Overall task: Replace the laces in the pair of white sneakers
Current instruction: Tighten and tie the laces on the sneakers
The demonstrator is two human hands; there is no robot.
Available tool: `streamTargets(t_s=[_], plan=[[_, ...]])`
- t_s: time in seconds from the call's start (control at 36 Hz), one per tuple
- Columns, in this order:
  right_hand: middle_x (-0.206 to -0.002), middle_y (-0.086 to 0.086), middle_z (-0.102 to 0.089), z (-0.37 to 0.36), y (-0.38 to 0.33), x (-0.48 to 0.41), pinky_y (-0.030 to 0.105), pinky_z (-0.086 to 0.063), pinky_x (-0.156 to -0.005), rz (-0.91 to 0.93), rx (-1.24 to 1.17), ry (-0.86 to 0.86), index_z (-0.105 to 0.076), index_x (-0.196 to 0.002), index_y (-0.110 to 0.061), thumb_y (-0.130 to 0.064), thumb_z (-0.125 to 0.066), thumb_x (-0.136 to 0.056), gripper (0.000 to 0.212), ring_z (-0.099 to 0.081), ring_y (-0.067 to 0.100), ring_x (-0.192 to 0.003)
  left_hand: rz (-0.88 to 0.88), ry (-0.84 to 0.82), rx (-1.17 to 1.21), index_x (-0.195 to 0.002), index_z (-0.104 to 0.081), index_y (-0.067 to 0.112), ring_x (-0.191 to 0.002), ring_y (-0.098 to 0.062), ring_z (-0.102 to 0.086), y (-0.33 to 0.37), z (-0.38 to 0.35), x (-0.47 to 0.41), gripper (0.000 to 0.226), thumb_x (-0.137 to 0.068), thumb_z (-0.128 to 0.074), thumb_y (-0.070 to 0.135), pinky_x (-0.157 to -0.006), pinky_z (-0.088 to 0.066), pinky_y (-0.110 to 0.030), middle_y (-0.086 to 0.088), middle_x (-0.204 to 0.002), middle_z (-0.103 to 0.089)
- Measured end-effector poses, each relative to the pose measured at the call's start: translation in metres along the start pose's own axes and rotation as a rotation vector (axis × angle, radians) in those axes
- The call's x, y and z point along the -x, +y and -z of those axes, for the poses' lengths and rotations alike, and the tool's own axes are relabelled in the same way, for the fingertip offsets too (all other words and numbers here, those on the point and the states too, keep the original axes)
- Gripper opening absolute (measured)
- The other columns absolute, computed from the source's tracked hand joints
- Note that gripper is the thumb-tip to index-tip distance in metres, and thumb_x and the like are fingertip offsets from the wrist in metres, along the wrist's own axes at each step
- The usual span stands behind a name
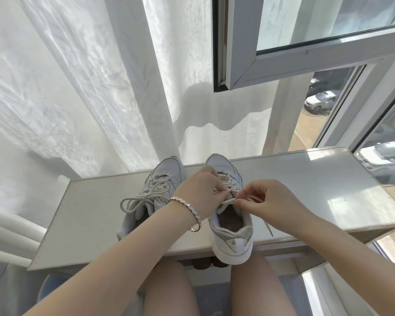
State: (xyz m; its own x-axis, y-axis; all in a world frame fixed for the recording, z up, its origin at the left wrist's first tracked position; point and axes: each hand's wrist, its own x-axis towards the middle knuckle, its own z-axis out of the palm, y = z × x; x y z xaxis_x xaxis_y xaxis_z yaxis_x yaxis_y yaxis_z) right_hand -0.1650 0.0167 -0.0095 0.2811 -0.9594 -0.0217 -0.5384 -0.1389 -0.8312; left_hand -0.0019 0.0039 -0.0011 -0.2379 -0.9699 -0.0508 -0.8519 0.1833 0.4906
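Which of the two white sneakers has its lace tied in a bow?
The left white sneaker: its bow is intact. The right sneaker has loose lace pinched by left hand and right hand.

Bright daylight is pouring through the window (283, 65) and glowing through the sheer curtain (78, 87). Glare is bouncing off the tabletop (306, 179), and wide-angle distortion is bending straight edges near the corners.
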Motion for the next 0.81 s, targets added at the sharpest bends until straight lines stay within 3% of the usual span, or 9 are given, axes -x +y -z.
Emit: streamTargets(t_s=[0.08, 0.22, 0.31, 0.39, 0.47, 0.53, 0.67, 0.72, 0.81], plan=[[-0.061, -0.019, -0.061, 0.000, 0.000, 0.000, 0.005, -0.040, -0.060, -0.006, 0.001, -0.006, -0.068, -0.068, -0.028, -0.020, -0.073, -0.078, 0.014, -0.055, -0.010, -0.063, -0.009, 0.024, 0.062, -0.094, -0.073, 0.015, -0.084, -0.009, -0.052, -0.001, 0.000, -0.001, 0.020, -0.091, -0.057, 0.025, -0.083, -0.042, -0.026, 0.009, -0.107, -0.058], [-0.062, -0.018, -0.062, -0.001, -0.001, 0.002, 0.006, -0.040, -0.060, -0.024, 0.032, -0.043, -0.072, -0.072, -0.025, -0.020, -0.073, -0.078, 0.008, -0.055, -0.010, -0.061, 0.006, 0.121, 0.068, -0.097, -0.072, 0.009, -0.099, -0.015, -0.056, -0.001, -0.009, 0.004, 0.024, -0.094, -0.052, 0.022, -0.087, -0.042, -0.033, 0.004, -0.110, -0.057], [-0.064, -0.017, -0.065, 0.002, -0.005, 0.004, 0.007, -0.042, -0.061, -0.025, -0.001, -0.044, -0.072, -0.073, -0.027, -0.018, -0.071, -0.079, 0.011, -0.057, -0.008, -0.063, -0.019, 0.133, 0.106, -0.093, -0.071, 0.010, -0.088, -0.008, -0.054, -0.002, -0.006, 0.009, 0.026, -0.094, -0.052, 0.027, -0.083, -0.043, -0.024, 0.007, -0.104, -0.053], [-0.069, -0.010, -0.070, 0.012, -0.013, 0.003, 0.010, -0.046, -0.063, -0.079, -0.147, -0.076, -0.073, -0.080, -0.021, -0.006, -0.062, -0.084, 0.019, -0.060, -0.003, -0.062, -0.048, 0.125, 0.263, -0.092, -0.067, 0.023, -0.071, 0.007, -0.049, -0.001, 0.009, 0.012, 0.015, -0.091, -0.055, 0.032, -0.067, -0.035, -0.006, 0.016, -0.087, -0.053], [-0.071, 0.000, -0.072, 0.025, -0.020, -0.003, 0.020, -0.044, -0.062, -0.149, -0.374, -0.143, -0.072, -0.082, -0.013, 0.011, -0.047, -0.085, 0.035, -0.060, 0.006, -0.062, -0.043, 0.002, 0.376, -0.075, -0.063, 0.027, -0.045, 0.004, -0.043, 0.000, 0.026, 0.012, 0.015, -0.089, -0.059, 0.029, -0.050, -0.031, -0.007, 0.017, -0.049, -0.044], [-0.073, 0.004, -0.072, 0.034, -0.025, -0.007, 0.021, -0.044, -0.059, -0.135, -0.485, -0.210, -0.071, -0.081, -0.010, 0.018, -0.041, -0.083, 0.041, -0.061, 0.008, -0.061, -0.036, -0.006, 0.413, -0.067, -0.062, 0.025, -0.039, -0.003, -0.033, -0.001, 0.035, 0.012, 0.022, -0.089, -0.061, 0.023, -0.045, -0.027, -0.009, 0.013, -0.039, -0.033], [-0.079, 0.003, -0.074, 0.041, -0.029, -0.013, 0.018, -0.053, -0.066, 0.035, -0.484, -0.336, -0.077, -0.079, -0.020, 0.021, -0.046, -0.083, 0.052, -0.068, 0.010, -0.070, -0.079, 0.107, 0.341, -0.073, -0.068, 0.025, -0.053, -0.005, -0.041, -0.011, 0.048, 0.005, 0.016, -0.088, -0.062, 0.023, -0.056, -0.034, -0.012, 0.004, -0.061, -0.049], [-0.077, 0.004, -0.074, 0.039, -0.029, -0.013, 0.019, -0.054, -0.068, 0.081, -0.494, -0.276, -0.077, -0.082, -0.017, 0.019, -0.054, -0.080, 0.043, -0.070, 0.013, -0.073, -0.158, 0.173, 0.185, -0.087, -0.071, 0.014, -0.064, -0.003, -0.046, -0.014, 0.045, 0.004, 0.018, -0.091, -0.057, 0.025, -0.065, -0.033, -0.017, 0.010, -0.069, -0.047], [-0.073, 0.005, -0.073, 0.033, -0.029, -0.014, 0.014, -0.046, -0.054, 0.106, -0.535, -0.117, -0.073, -0.083, -0.013, 0.010, -0.061, -0.078, 0.026, -0.070, 0.013, -0.069, -0.329, 0.386, -0.033, -0.089, -0.068, 0.003, -0.073, -0.018, -0.041, -0.016, 0.035, 0.005, 0.032, -0.095, -0.046, 0.025, -0.071, -0.033, -0.025, 0.004, -0.076, -0.042]])
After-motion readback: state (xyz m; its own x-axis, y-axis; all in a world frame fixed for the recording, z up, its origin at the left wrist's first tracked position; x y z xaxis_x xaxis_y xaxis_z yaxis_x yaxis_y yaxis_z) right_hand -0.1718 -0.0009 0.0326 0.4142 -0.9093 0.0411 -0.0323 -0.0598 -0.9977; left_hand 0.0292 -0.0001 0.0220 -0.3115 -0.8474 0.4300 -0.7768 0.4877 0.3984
